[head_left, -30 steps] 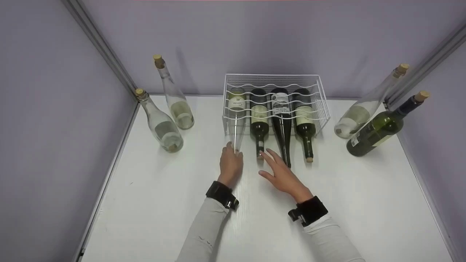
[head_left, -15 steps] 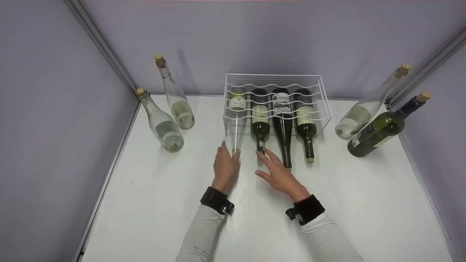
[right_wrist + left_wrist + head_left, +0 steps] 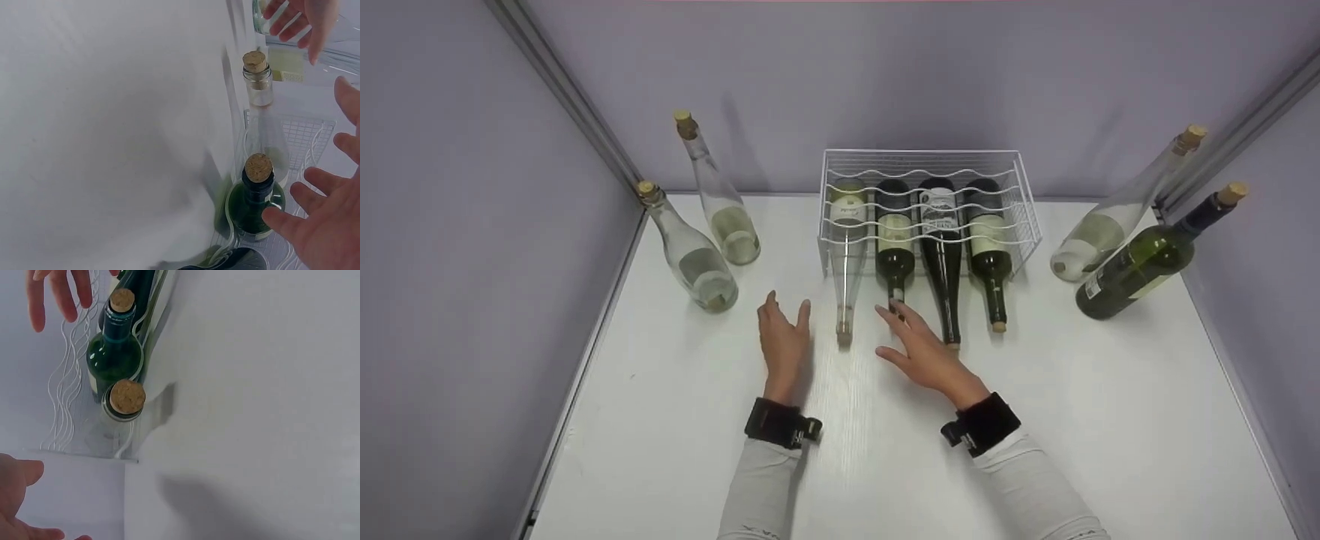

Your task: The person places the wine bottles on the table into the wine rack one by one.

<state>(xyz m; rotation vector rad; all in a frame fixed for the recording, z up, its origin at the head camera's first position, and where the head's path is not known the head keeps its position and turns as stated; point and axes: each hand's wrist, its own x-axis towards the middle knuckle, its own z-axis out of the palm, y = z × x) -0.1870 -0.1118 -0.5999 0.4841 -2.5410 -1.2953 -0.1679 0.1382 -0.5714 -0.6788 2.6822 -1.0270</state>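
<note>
A white wire rack (image 3: 930,153) holds a row of corked bottles lying with their necks toward me. Leftmost is a clear glass bottle (image 3: 848,262), then a green wine bottle (image 3: 895,261), a slim dark bottle (image 3: 943,262) and another green wine bottle (image 3: 991,262). My left hand (image 3: 784,341) is left of the clear bottle's neck, apart from it, fingers spread and holding nothing. Above the first green bottle's neck hovers my right hand (image 3: 926,356), fingers extended; whether it touches the neck is unclear. The right wrist view shows the clear bottle's cork (image 3: 255,61) between both hands.
Two clear corked bottles, one in front (image 3: 701,270) and one behind (image 3: 731,225), stand upright on the left. On the right stand a clear bottle (image 3: 1099,232) and a green bottle (image 3: 1140,270). Walls enclose the white table (image 3: 660,450) at the back and sides.
My left hand has let go of the clear bottle's neck and moved left, leaving its cork in view. My right hand has shifted slightly left. The bottles in the rack stay put.
</note>
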